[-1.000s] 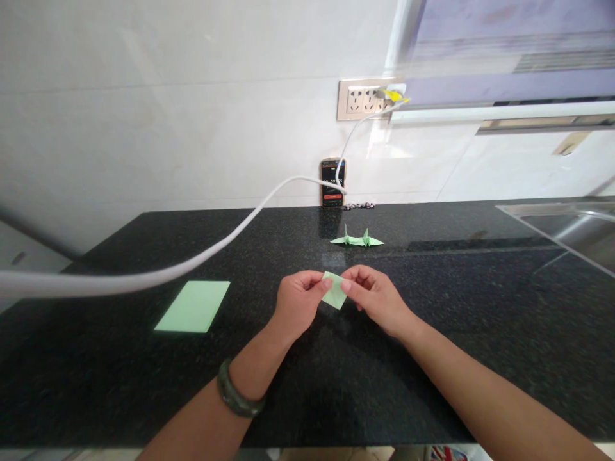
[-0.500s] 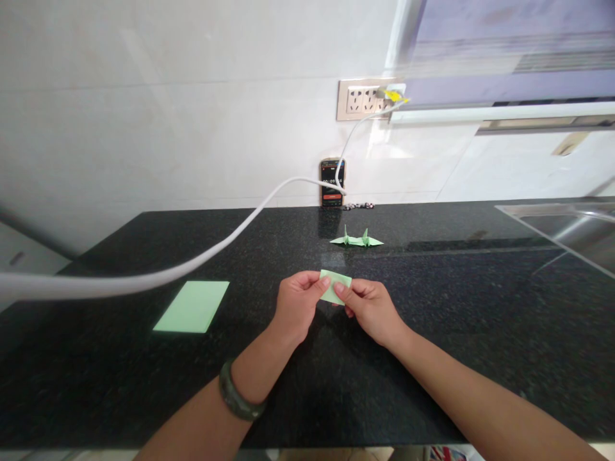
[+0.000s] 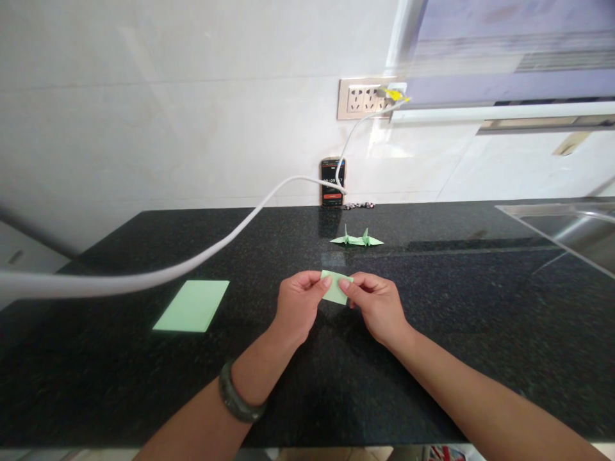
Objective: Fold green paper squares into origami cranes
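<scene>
Between my two hands is a small folded square of light green paper point(image 3: 336, 292), raised a little over the dark counter. My left hand point(image 3: 298, 304) pinches its left edge, thumb on top. On the right edge, my right hand point(image 3: 379, 304) grips it the same way, with the fingers mostly hidden behind. Beyond the hands stand two folded green paper cranes point(image 3: 356, 241), side by side and touching or nearly so. To the left lies a stack of green paper sheets point(image 3: 192, 307), flat on the counter.
A phone point(image 3: 332, 182) showing a timer leans on the wall, with a beaded strap point(image 3: 359, 206) beside it. A white cable point(image 3: 230, 238) crosses from the left to the phone area and up to the wall socket point(image 3: 361, 99). At the right is a metal sink point(image 3: 581, 224).
My right hand has shifted slightly to the right, its thumb sliding toward the paper's right edge. The left hand stays almost in place.
</scene>
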Motion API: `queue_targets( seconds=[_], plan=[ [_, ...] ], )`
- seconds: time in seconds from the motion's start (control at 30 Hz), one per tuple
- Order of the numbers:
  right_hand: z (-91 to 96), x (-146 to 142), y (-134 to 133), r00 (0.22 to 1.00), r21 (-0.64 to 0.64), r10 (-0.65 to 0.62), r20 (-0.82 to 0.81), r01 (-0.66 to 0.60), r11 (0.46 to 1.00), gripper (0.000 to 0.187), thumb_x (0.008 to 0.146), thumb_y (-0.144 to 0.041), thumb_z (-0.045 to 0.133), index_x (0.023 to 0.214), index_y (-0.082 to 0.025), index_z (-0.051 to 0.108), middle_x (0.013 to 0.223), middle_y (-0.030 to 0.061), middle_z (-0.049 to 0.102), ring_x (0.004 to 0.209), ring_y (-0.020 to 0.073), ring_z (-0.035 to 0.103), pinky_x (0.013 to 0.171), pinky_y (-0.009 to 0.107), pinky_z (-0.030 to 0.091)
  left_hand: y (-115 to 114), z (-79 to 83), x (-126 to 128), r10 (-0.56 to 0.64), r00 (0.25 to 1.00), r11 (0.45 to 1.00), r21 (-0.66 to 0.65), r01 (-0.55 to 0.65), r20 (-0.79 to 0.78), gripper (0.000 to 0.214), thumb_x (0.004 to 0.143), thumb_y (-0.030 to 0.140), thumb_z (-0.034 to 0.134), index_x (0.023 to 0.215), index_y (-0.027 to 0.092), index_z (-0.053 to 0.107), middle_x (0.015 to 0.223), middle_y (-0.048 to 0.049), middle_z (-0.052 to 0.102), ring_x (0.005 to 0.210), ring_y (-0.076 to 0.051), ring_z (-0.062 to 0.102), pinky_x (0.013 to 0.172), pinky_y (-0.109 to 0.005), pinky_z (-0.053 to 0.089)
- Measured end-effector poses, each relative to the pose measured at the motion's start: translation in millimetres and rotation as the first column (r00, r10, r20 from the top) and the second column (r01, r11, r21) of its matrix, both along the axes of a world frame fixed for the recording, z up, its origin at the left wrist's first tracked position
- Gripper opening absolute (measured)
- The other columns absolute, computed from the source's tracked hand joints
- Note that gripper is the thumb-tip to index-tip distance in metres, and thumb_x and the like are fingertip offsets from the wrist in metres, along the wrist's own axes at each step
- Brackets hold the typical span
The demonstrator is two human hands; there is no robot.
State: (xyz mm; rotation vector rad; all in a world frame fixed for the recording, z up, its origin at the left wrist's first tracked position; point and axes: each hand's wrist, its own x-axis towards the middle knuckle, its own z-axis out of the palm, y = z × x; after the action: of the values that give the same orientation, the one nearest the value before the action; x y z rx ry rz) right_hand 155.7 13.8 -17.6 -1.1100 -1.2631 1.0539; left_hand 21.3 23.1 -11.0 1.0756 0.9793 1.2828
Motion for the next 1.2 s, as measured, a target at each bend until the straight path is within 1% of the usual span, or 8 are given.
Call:
queue_targets(
  seconds=[0.1,0.2,0.3,0.4,0.63,0.87,1.1,1.2],
  plan=[
    [-2.6,1.0,1.2,0.999,0.022,-0.014,0.030,0.013,1.000,0.038,0.078,-0.038,0.052,0.049,-0.015,0.051,0.044,-0.0023,0.047,0.045,0.0079,0.042,0.047,0.022,0.033,0.0,0.2,0.5,-0.012,1.000,1.000,-0.008,0.012,0.008,0.014,0.067,0.026,0.064,0.074,0.013,0.066,0.066,-0.0022,0.065,0.059,-0.012,0.057,0.060,-0.026,0.044],
    [-4.1,0.2,2.2,0.999,0.005,-0.007,-0.041,0.007,1.000,0.037,0.082,-0.041,0.045,0.058,-0.015,0.056,0.047,-0.0020,0.048,0.044,0.0084,0.043,0.044,0.022,0.035,0.0,0.4,0.4,-0.040,0.999,0.999,-0.012,0.041,0.025,0.015,0.068,0.026,0.063,0.074,0.013,0.066,0.064,-0.0021,0.065,0.059,-0.012,0.057,0.060,-0.026,0.044],
    [-2.0,-1.0,1.4,0.992,-0.006,0.028,-0.123,-0.029,1.000,0.023,0.074,-0.039,0.058,0.077,-0.016,0.059,0.055,-0.0024,0.052,0.045,0.0083,0.045,0.043,0.021,0.037,0.3,0.4,-0.1,-0.048,0.998,0.999,-0.024,0.049,0.036,0.016,0.068,0.027,0.064,0.076,0.013,0.067,0.063,-0.0021,0.065,0.058,-0.012,0.056,0.058,-0.025,0.043],
    [1.7,-1.6,-0.1,0.984,0.014,0.043,-0.171,-0.041,0.999,0.025,0.064,-0.034,0.068,0.079,-0.017,0.058,0.061,-0.0026,0.054,0.047,0.0076,0.046,0.043,0.020,0.038,0.5,0.1,-0.5,-0.036,0.999,0.999,-0.031,0.038,0.038,0.017,0.067,0.027,0.064,0.077,0.014,0.067,0.063,-0.0022,0.065,0.057,-0.011,0.055,0.057,-0.024,0.043],
    [0.7,-1.7,0.0,0.999,-0.040,-0.011,-0.052,0.009,0.999,0.020,0.070,-0.034,0.062,0.073,-0.014,0.063,0.048,-0.0026,0.052,0.041,0.0074,0.044,0.041,0.020,0.036,-0.3,-0.3,0.9,-0.056,0.991,0.995,-0.071,0.065,0.122,0.016,0.067,0.026,0.064,0.077,0.013,0.066,0.063,-0.0020,0.064,0.057,-0.012,0.056,0.057,-0.025,0.043],
    [-3.1,-0.7,1.0,0.999,-0.048,-0.028,-0.035,0.026,0.999,0.022,0.068,-0.034,0.063,0.076,-0.014,0.066,0.053,0.0006,0.058,0.042,0.0081,0.046,0.041,0.021,0.038,2.1,0.4,-1.2,-0.014,0.989,0.994,-0.109,0.030,0.148,0.018,0.067,0.027,0.064,0.078,0.013,0.064,0.068,-0.0031,0.064,0.060,-0.013,0.058,0.060,-0.027,0.045],
    [-2.6,-0.3,1.1,0.997,-0.027,-0.073,0.012,0.073,0.997,0.022,0.068,-0.034,0.064,0.076,-0.014,0.068,0.052,0.0008,0.059,0.043,0.0094,0.047,0.041,0.022,0.038,2.5,5.2,-4.2,-0.114,0.982,0.981,-0.137,0.134,0.148,0.023,0.071,0.029,0.060,0.085,0.011,0.064,0.066,-0.0044,0.064,0.059,-0.014,0.059,0.061,-0.030,0.047],
    [-3.1,0.2,0.5,0.994,0.036,-0.084,0.071,0.082,0.996,0.019,0.070,-0.032,0.062,0.079,-0.016,0.068,0.055,0.0006,0.059,0.045,0.0093,0.047,0.042,0.022,0.039,2.9,6.1,-4.3,-0.134,0.979,0.977,-0.145,0.156,0.156,0.022,0.071,0.029,0.059,0.083,0.011,0.064,0.065,-0.0046,0.063,0.057,-0.014,0.058,0.060,-0.030,0.047]
  ],
)
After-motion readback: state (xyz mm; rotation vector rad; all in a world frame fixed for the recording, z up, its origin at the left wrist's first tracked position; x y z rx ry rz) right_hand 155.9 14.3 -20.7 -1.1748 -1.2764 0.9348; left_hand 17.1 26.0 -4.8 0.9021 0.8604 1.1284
